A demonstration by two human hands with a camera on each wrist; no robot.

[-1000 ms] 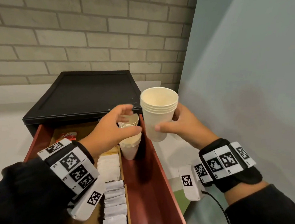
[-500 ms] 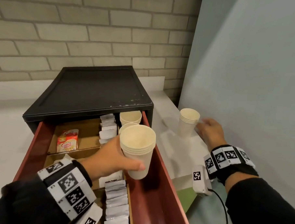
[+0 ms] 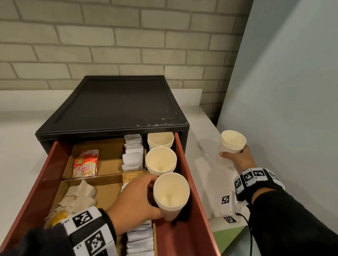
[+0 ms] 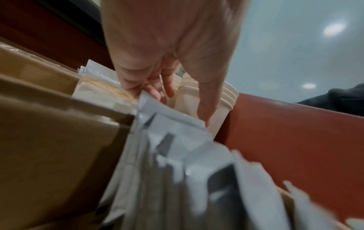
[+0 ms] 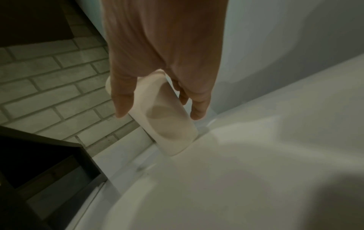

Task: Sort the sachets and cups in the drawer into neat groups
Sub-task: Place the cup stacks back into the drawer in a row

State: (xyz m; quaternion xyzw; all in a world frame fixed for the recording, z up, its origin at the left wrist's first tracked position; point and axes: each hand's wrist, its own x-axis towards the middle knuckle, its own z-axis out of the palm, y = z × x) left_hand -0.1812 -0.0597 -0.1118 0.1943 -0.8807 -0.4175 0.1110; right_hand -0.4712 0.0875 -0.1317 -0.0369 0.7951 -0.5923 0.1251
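The red-brown drawer stands pulled out of a black cabinet. My left hand grips a stack of paper cups low in the drawer's right compartment, just in front of two more cup stacks. The left wrist view shows my thumb and fingers around that stack, beside white sachets. My right hand holds another cup stack over the white counter, right of the drawer. This stack is tilted, its base close to the counter.
White sachets fill the middle strip, and more of them lie nearer me. Coffee-mate sachets lie at the back left, crumpled napkins in the front left compartment. A grey wall stands close on the right.
My left hand took a cup stack from the drawer, lifted it and brought it down nearer me in the right compartment. My right hand carried its stack to the counter, let go, then gripped it again.
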